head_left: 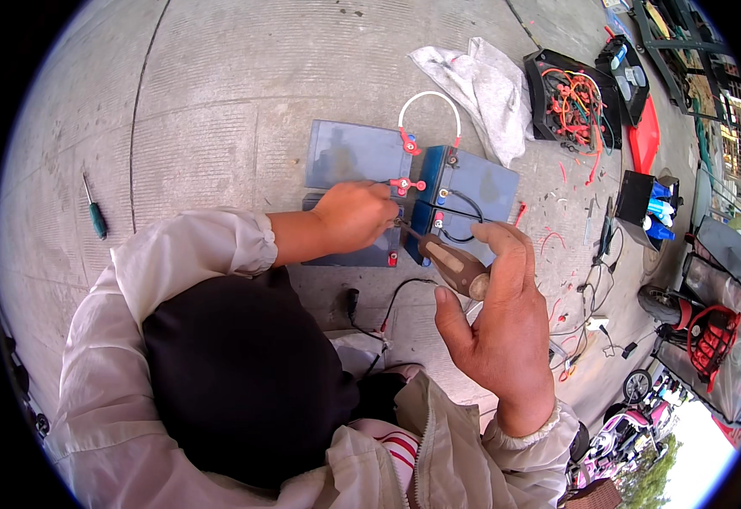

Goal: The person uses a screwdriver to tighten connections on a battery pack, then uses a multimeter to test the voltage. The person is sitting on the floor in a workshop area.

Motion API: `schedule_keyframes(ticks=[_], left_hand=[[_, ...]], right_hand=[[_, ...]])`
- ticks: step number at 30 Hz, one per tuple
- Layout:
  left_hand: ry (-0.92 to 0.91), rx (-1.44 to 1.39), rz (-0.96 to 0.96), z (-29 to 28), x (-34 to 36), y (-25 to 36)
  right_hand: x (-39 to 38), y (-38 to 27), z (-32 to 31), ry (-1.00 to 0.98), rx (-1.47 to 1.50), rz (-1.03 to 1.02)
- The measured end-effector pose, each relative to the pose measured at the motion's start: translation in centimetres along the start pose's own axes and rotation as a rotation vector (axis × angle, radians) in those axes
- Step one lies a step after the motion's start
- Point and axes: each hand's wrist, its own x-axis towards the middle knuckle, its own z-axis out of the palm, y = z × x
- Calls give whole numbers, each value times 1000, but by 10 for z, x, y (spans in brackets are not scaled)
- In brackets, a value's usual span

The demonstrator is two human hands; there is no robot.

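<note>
Several grey-topped batteries (357, 156) lie close together on the ground in front of me. My right hand (506, 318) has a screwdriver (455, 265) with a brown handle between thumb and fingers, the handle's butt end toward the palm. Its shaft points left to the terminals of the near left battery (349, 246). Over that battery, my left hand (358, 216) has its fingers curled together by the shaft's tip; what they pinch is hidden. Just beyond these fingers is a red terminal connector (406, 185). A white cable (428, 93) arches between the two far batteries, and a black cable (470, 202) loops over the right ones.
A green-handled screwdriver (96, 216) lies far left. Beyond the batteries are a grey cloth (485, 97) and a black case (572, 106) full of coloured wires. At right stand a black box (637, 208) with blue items, loose cables (595, 284) and a wheeled vehicle (701, 331).
</note>
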Motion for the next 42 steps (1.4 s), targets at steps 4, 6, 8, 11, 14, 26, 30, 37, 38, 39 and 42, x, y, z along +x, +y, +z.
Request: schedule_keyframes(ticks=[4, 6, 8, 11, 14, 26, 30, 37, 38, 39, 42], left_hand=[[-2, -6, -4, 0, 0, 0], [-1, -6, -5, -1, -1, -1], [-5, -7, -2, -1, 0, 0], [-7, -4, 2, 1, 1, -1], [6, -14, -3, 1, 0, -1], [0, -17, -7, -1, -1, 0], [7, -10, 5, -2, 1, 1], [9, -19, 6, 1, 0, -2], [3, -21, 2, 2, 0, -2], [9, -23, 3, 2, 0, -2], [19, -28, 4, 1, -1, -2]], right_hand=[[-3, 7, 6, -69, -31, -50], [-4, 7, 4, -112, -148, 69], [0, 2, 4, -42, -128, 59], [1, 1, 3, 9, -50, -37], [-1, 4, 3, -88, -98, -56], [-3, 7, 4, -104, -107, -12], [-1, 6, 5, 55, -12, -44], [-4, 8, 1, -143, -303, -1], [-4, 7, 2, -99, -218, 5], [-3, 5, 2, -52, -133, 9], [-1, 3, -2, -62, 8, -75]])
